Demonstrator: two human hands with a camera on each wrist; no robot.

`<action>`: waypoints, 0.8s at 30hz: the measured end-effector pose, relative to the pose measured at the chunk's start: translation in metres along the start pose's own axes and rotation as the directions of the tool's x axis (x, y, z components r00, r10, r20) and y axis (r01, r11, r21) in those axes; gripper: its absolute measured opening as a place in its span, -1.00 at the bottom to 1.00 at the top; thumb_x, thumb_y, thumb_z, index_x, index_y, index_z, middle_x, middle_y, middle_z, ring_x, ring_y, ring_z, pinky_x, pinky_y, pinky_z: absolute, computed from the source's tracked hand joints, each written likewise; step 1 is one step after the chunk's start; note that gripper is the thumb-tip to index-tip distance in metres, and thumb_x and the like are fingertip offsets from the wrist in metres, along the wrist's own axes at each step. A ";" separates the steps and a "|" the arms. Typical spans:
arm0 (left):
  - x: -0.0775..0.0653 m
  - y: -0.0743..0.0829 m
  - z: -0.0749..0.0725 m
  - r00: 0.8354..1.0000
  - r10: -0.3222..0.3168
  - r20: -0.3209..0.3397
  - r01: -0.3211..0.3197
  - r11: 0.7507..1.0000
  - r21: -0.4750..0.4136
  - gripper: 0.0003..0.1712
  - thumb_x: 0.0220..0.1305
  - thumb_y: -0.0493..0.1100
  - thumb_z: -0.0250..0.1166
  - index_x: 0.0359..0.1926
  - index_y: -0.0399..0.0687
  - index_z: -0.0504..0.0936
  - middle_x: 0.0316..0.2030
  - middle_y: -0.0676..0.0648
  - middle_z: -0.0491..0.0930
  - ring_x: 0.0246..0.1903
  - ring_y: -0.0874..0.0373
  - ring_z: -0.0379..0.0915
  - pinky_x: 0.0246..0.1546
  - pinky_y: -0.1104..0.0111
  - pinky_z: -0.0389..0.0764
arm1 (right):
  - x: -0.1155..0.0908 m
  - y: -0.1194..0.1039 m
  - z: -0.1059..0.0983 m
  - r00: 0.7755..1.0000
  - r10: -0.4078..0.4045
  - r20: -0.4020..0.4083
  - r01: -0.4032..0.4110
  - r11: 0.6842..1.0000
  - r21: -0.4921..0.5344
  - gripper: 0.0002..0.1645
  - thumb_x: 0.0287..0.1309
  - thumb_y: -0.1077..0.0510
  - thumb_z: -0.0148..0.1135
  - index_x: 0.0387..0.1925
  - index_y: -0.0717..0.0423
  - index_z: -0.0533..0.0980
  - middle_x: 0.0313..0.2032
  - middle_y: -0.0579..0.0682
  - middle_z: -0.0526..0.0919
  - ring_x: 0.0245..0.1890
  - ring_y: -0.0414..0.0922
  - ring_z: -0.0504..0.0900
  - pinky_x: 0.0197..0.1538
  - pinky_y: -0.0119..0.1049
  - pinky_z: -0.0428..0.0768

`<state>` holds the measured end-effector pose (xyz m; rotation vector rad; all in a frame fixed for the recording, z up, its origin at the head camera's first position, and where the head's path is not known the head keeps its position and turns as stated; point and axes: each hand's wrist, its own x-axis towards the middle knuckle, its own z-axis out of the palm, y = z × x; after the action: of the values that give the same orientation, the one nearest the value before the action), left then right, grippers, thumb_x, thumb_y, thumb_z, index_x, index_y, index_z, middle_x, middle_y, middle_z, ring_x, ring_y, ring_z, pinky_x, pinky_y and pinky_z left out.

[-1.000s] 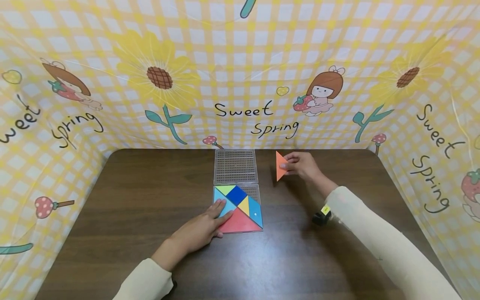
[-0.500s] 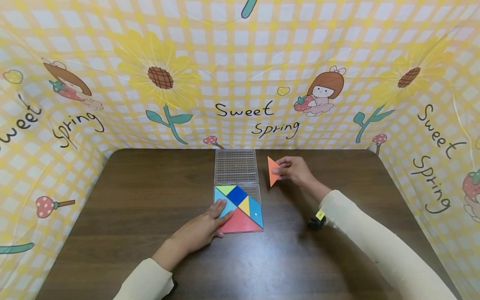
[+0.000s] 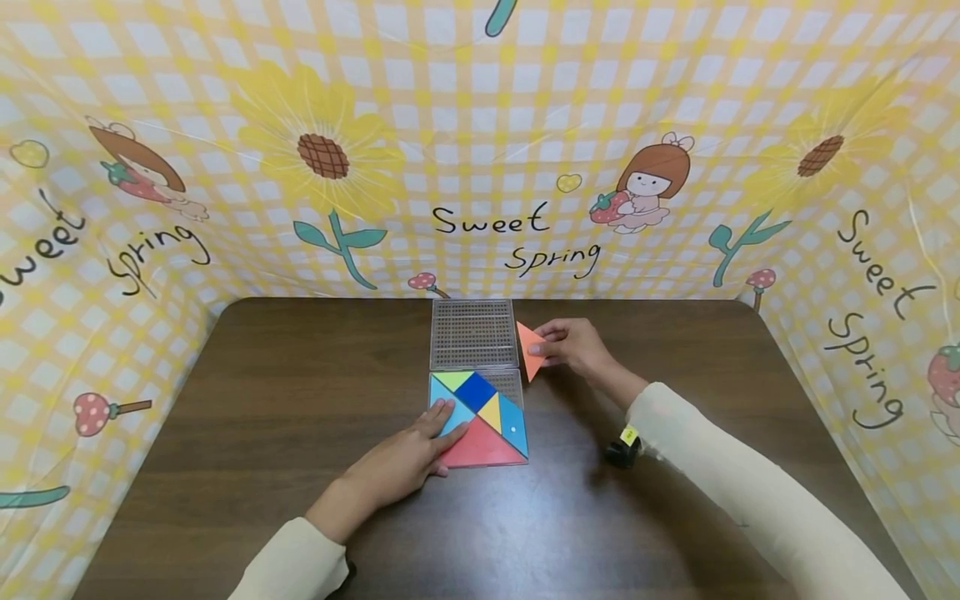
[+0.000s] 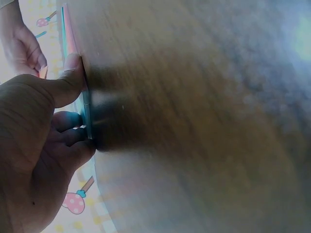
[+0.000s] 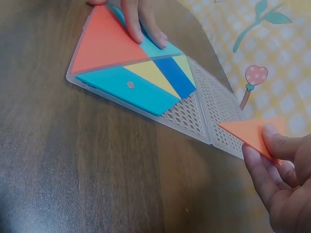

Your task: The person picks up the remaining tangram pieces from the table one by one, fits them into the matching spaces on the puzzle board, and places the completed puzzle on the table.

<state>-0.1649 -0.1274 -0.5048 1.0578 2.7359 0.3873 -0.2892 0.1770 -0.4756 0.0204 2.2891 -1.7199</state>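
Between thumb and fingers my right hand (image 3: 573,346) pinches an orange triangular tangram piece (image 5: 255,133). The piece is just right of the seam of a hinged clear tangram case (image 3: 474,333). My left hand (image 3: 397,457) rests on the near half, fingers extended over a light-blue triangle (image 5: 151,42) and the edge of a red triangle (image 3: 483,442). Also lying in that half are a green triangle (image 3: 453,380), a dark-blue square (image 3: 476,392), a yellow triangle (image 3: 491,411) and a blue parallelogram (image 3: 513,423). A perforated triangular patch shows at its upper right corner (image 5: 187,116).
The case's far half (image 3: 472,335) lies unfolded flat toward the back edge of the brown table (image 3: 315,375). A yellow checked cloth (image 3: 480,125) hangs around the back and sides.
My right hand has moved left and slightly nearer, bringing the orange triangle from apart from the case to right beside its edge. My left hand has stayed in place.
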 end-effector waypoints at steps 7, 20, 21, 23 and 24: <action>0.001 0.000 -0.001 1.000 -0.002 -0.003 0.002 1.000 0.015 -0.27 0.31 0.06 0.22 0.43 0.06 0.22 0.48 -0.22 -0.01 0.46 -0.10 -0.07 0.22 0.16 0.43 | 0.000 -0.002 0.010 1.000 -0.009 0.015 0.010 0.998 -0.057 -0.68 -0.02 0.23 0.46 -0.16 0.20 0.64 -0.30 0.16 0.68 -0.43 -0.06 0.70 -0.13 0.09 0.66; 0.001 0.001 -0.002 1.000 -0.003 0.019 0.003 1.000 0.005 -0.28 0.33 0.07 0.19 0.44 0.07 0.20 0.49 -0.21 -0.02 0.47 -0.10 -0.09 0.24 0.15 0.40 | 0.000 0.001 0.026 0.998 -0.020 0.056 0.031 0.978 -0.208 -0.71 -0.01 0.18 0.45 -0.18 0.15 0.68 -0.33 0.11 0.70 -0.43 -0.10 0.72 -0.27 -0.10 0.71; 0.001 0.001 -0.002 1.000 -0.006 0.021 0.006 1.000 0.003 -0.28 0.33 0.07 0.19 0.44 0.07 0.20 0.49 -0.21 -0.02 0.47 -0.10 -0.09 0.24 0.15 0.40 | 0.001 0.002 0.027 0.998 -0.020 0.058 0.033 0.973 -0.228 -0.70 -0.01 0.17 0.45 -0.17 0.14 0.69 -0.32 0.10 0.70 -0.43 -0.12 0.72 -0.29 -0.13 0.71; 0.001 0.002 -0.002 1.000 -0.011 0.026 0.011 1.000 -0.002 -0.28 0.33 0.07 0.19 0.44 0.08 0.20 0.49 -0.20 -0.02 0.47 -0.09 -0.09 0.25 0.14 0.40 | 0.001 0.003 0.030 0.998 -0.018 0.062 0.034 0.963 -0.269 -0.70 -0.01 0.15 0.46 -0.17 0.12 0.69 -0.28 0.08 0.70 -0.44 -0.14 0.72 -0.32 -0.18 0.71; 0.001 0.002 -0.002 1.000 -0.012 0.027 0.012 1.000 -0.002 -0.28 0.33 0.07 0.19 0.44 0.08 0.20 0.49 -0.19 -0.02 0.47 -0.09 -0.09 0.25 0.15 0.40 | 0.001 0.003 0.031 0.998 -0.015 0.064 0.033 0.958 -0.285 -0.70 -0.01 0.14 0.46 -0.17 0.11 0.70 -0.27 0.07 0.70 -0.44 -0.15 0.71 -0.33 -0.20 0.71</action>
<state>-0.1648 -0.1262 -0.5023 1.0373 2.7159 0.3712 -0.2831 0.1483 -0.4866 -0.1173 2.4771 -1.3627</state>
